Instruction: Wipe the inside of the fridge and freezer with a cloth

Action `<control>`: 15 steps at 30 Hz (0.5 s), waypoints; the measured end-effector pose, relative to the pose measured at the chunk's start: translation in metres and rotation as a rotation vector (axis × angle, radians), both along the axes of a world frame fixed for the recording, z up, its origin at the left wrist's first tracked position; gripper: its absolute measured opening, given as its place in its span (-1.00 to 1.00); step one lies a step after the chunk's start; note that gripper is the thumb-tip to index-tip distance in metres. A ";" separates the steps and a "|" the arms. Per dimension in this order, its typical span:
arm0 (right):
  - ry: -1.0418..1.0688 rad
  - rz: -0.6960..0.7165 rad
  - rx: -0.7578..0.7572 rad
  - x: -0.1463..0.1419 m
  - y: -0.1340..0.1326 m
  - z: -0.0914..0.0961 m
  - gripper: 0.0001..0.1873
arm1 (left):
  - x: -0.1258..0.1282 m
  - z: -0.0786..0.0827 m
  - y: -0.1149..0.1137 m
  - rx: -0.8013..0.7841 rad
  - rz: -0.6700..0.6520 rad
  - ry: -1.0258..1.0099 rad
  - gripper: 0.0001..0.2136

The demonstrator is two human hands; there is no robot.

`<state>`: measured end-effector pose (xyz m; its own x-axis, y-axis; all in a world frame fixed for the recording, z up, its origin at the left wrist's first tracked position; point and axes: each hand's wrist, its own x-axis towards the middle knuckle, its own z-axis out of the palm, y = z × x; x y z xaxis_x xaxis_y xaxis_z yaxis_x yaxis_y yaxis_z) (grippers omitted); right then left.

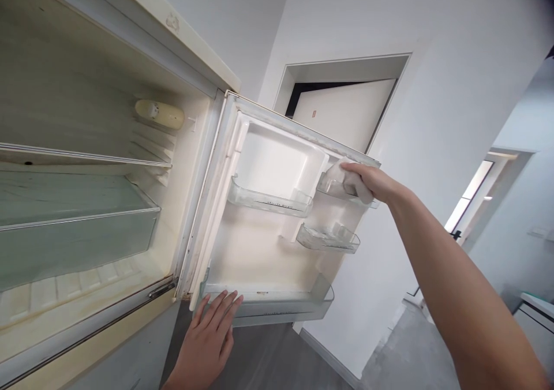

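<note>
The refrigerator door (259, 246) stands wide, its inner side facing me. My right hand (367, 181) is closed on a white cloth (336, 173), which it holds at the small upper right door shelf (331, 187). Near the lower left corner of the door is my left hand (214, 329), fingers stretched out over the bottom door shelf (281, 311); whether it presses on the shelf I cannot tell. Another clear shelf (270, 201) sits at the upper left of the door, and a small one (329, 240) at middle right.
At left, the refrigerator interior (64, 72) has a glass shelf, a translucent drawer (78, 234) and a lamp cover (160, 114). Behind the door are a white wall (433, 90) and a doorway with a tilted-looking white door (346, 113). Grey floor (277, 355) lies below.
</note>
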<state>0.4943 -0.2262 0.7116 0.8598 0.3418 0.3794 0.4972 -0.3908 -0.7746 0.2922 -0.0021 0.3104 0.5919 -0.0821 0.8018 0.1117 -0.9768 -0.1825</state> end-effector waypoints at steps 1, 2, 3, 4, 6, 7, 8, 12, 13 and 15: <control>-0.017 -0.012 0.017 0.003 -0.003 -0.001 -0.64 | -0.001 -0.001 0.000 0.004 0.000 0.003 -0.47; -0.033 -0.025 0.031 0.005 -0.006 -0.002 -0.63 | -0.001 -0.001 0.001 0.006 0.003 0.008 -0.47; -0.051 -0.040 0.038 0.008 -0.009 -0.002 -0.61 | -0.002 -0.002 0.001 0.007 0.006 0.012 -0.47; -0.071 -0.060 0.040 0.011 -0.013 -0.003 -0.61 | -0.003 -0.003 0.002 0.009 0.007 0.014 -0.48; -0.124 -0.100 0.034 0.017 -0.020 -0.005 -0.61 | -0.004 -0.004 0.003 0.010 0.006 0.020 -0.48; -0.155 -0.121 0.020 0.020 -0.024 -0.006 -0.61 | -0.005 -0.004 0.004 0.010 0.001 0.022 -0.47; -0.182 -0.145 -0.001 0.023 -0.028 -0.006 -0.61 | -0.005 -0.004 0.005 0.007 -0.006 0.022 -0.47; -0.202 -0.256 -0.129 0.032 -0.043 -0.007 -0.58 | -0.004 -0.005 0.006 -0.003 -0.023 0.010 -0.47; -0.198 -0.274 -0.156 0.033 -0.046 -0.007 -0.57 | -0.004 -0.005 0.006 -0.004 -0.023 0.009 -0.47; -0.206 -0.295 -0.181 0.035 -0.048 -0.007 -0.56 | -0.003 -0.005 0.005 -0.007 -0.022 0.012 -0.47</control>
<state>0.5291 -0.2742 0.7048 0.8433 0.1685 0.5104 0.4808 -0.6611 -0.5761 0.2888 0.0028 0.3051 0.5997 -0.0894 0.7952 0.0882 -0.9803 -0.1768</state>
